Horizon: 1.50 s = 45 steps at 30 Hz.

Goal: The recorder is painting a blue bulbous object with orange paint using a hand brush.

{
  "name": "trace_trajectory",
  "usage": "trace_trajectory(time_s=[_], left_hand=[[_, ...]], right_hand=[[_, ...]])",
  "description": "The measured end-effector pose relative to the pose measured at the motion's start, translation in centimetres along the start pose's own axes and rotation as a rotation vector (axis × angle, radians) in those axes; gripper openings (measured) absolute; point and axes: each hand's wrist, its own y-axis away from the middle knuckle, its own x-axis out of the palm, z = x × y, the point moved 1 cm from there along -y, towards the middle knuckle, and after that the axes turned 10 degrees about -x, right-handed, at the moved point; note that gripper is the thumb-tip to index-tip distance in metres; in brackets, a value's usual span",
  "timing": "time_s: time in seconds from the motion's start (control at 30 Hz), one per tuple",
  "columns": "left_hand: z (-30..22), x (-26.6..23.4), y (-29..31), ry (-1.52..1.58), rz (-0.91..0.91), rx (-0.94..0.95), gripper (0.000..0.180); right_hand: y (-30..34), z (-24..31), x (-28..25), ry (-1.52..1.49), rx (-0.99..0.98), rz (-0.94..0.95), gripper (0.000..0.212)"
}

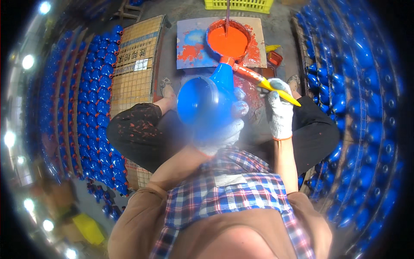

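My left hand, in a white glove smudged with paint, holds a glossy blue bulb-shaped piece with a wide round face and a narrowing neck. Its threaded end, coated orange-red, points away from me over the near rim of the paint pot. My right hand, also gloved, is closed around a paintbrush with a yellow handle. The brush's red-smeared head touches the side of the threaded end. Beyond stands a round pot of orange-red paint, with a thin stick upright in it.
Under the pot lies a paint-stained board. A small red container sits to its right. Racks of blue pieces flank me on the left, with more blue pieces on the right. A yellow crate stands at the far edge.
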Motion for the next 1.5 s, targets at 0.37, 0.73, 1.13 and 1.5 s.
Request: trace_trajectory(time_s=[0.37, 0.73, 1.13, 1.5], left_hand=[[-6.2, 7.7, 0.6, -1.792, -0.790, -0.015, 0.089], [-5.6, 10.1, -0.2, -2.406, -0.750, -0.008, 0.075], [-4.2, 11.2, -2.4, -3.311, -0.603, -0.342, 0.058], [-7.0, 2.6, 1.9, -1.521, -1.094, -0.299, 0.072]], right_hand=[[-1.0, 6.9, -1.3, 0.322, -0.101, -0.106, 0.026], [-1.9, 10.7, 1.7, 0.371, -0.213, 0.023, 0.018], [-4.7, 6.2, 2.0, 0.818, -0.319, 0.291, 0.023], [-2.3, 5.2, 2.4, 0.440, -0.139, 0.233, 0.015]])
